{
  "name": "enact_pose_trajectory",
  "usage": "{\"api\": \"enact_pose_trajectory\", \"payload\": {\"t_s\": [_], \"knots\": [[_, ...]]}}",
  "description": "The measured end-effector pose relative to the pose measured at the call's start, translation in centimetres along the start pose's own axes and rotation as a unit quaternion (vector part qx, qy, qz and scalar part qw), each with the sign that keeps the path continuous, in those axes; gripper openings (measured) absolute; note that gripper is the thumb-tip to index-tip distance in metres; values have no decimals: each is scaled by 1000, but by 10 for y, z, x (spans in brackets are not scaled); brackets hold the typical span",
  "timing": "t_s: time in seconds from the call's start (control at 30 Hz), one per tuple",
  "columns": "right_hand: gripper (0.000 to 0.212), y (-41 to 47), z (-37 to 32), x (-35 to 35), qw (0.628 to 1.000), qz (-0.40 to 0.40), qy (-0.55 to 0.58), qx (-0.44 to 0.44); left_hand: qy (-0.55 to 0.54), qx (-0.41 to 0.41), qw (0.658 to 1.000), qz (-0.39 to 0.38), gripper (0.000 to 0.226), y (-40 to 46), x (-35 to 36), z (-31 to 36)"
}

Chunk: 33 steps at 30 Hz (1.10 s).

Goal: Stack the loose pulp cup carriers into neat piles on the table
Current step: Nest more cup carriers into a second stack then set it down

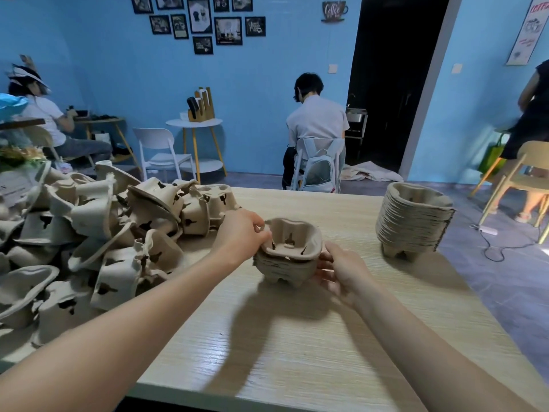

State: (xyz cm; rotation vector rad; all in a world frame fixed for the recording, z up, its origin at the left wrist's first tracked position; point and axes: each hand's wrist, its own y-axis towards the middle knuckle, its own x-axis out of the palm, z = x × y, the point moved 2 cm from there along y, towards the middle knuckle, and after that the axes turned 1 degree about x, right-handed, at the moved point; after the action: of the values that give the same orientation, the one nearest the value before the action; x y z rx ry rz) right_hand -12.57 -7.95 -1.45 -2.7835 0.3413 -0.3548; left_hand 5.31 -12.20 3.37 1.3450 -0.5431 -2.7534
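Mid-frame, our left hand (241, 233) pinches the left rim of a short stack of pulp carriers (287, 253) w/ curled fingers, while our right hand (341, 270) cups its right side, fingers bent against it — the stack stands on the wood table (297, 337). Loose carriers (98, 239) heap at frame left; a taller finished pile (413, 221) stands at right.

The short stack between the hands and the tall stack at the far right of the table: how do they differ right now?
The short stack holds only a few carriers; the tall stack holds many more and stands higher. The short stack is gripped on both sides, left hand at its rim, right hand against its side; the tall stack stands untouched. The short stack sits mid-table; the tall stack is near the right edge. Both are nested brown pulp carriers, openings up.
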Motion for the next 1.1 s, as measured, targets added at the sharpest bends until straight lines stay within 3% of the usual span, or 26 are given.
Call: {"api": "enact_pose_trajectory", "payload": {"t_s": [0.07, 0.23, 0.33, 0.4, 0.47, 0.57, 0.67, 0.83, 0.97, 1.1], "knots": [[30, -1, 0, -1, 1000, -9, -11, -1, 23, 10, 1000, -7, 40, -1, 4, -2], [15, 6, 0, 5, 998, -18, -58, -13, 15, 38, 998, -48, 23, -1, 7, -7], [13, 14, 1, 8, 997, -3, -74, -24, 13, 75, 994, -79, 35, 3, 5, -15], [15, 20, 2, 9, 996, 15, -76, -39, 8, 75, 995, -67, 36, 11, 1, -25], [16, 29, 1, 11, 995, 33, -81, -52, 29, 54, 998, -34, 23, 22, -4, -37], [18, 42, -3, 12, 993, 46, -89, -67, 125, 18, 992, -12, 36, 42, -13, -55], [19, 55, -5, 12, 992, 55, -88, -70, 226, 17, 974, -24, 37, 58, -16, -70], [14, 75, -6, 12, 991, 62, -91, -77, 401, 78, 913, -10, 22, 75, -3, -82], [11, 84, -9, 11, 991, 59, -94, -80, 462, 140, 875, 39, 17, 80, 6, -90], [10, 88, -7, 9, 991, 56, -90, -82, 463, 168, 868, 54, 21, 85, 9, -90]]}}
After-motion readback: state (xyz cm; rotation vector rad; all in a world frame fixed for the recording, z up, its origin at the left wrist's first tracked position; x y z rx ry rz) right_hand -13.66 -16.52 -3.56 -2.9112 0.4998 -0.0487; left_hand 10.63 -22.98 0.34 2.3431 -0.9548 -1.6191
